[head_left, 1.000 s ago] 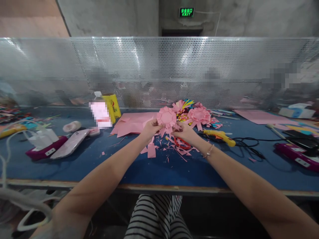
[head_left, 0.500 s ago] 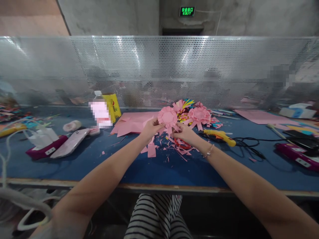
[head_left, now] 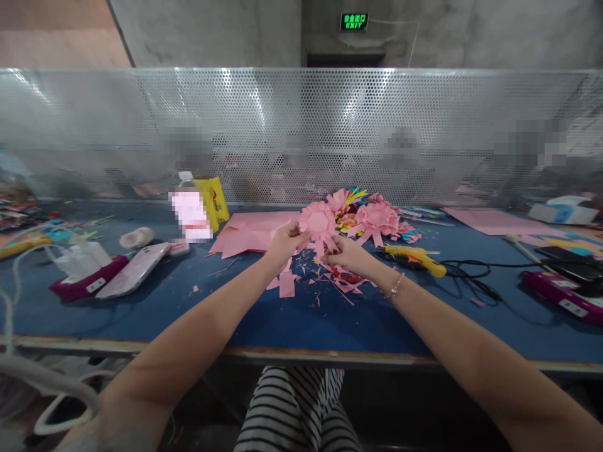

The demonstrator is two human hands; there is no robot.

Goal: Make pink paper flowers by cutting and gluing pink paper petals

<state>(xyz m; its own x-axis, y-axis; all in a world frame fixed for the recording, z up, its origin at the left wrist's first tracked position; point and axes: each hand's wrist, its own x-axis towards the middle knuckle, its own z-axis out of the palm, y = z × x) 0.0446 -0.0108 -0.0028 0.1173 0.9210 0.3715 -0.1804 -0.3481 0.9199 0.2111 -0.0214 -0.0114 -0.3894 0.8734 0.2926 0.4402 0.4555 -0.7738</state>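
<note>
While both arms reach in from the lower corners of the frame, the left hand point(head_left: 286, 243) pinches the left edge of a pink paper rosette point(head_left: 317, 218) between thumb and fingers, and the right hand point(head_left: 347, 252) grips the paper tails at its lower right, fingers curled. The rosette is just right of the centre of the frame, held up above the blue desk point(head_left: 377, 326) with its flat round middle facing the camera. Just to its right, a second pink rosette point(head_left: 377, 217) lies on a heap of coloured paper pieces point(head_left: 354, 196); to its left, pink sheets point(head_left: 252, 231) lie partly behind the left hand. Pink scraps point(head_left: 287, 284) are scattered below the hands, near something red point(head_left: 346, 274) that is too covered to make out. Right of the right hand rests a yellow glue gun point(head_left: 417, 258), near a looped black cable point(head_left: 471, 279). In the left part of the frame, a phone point(head_left: 134, 271) leans on a purple power strip point(head_left: 89, 279), and farther back a bottle point(head_left: 191, 210) with a blurred label stands beside a yellow packet point(head_left: 214, 204). Behind the desk, a perforated metal screen point(head_left: 301, 113) spans the frame, beneath a green exit sign point(head_left: 354, 22) at upper right
</note>
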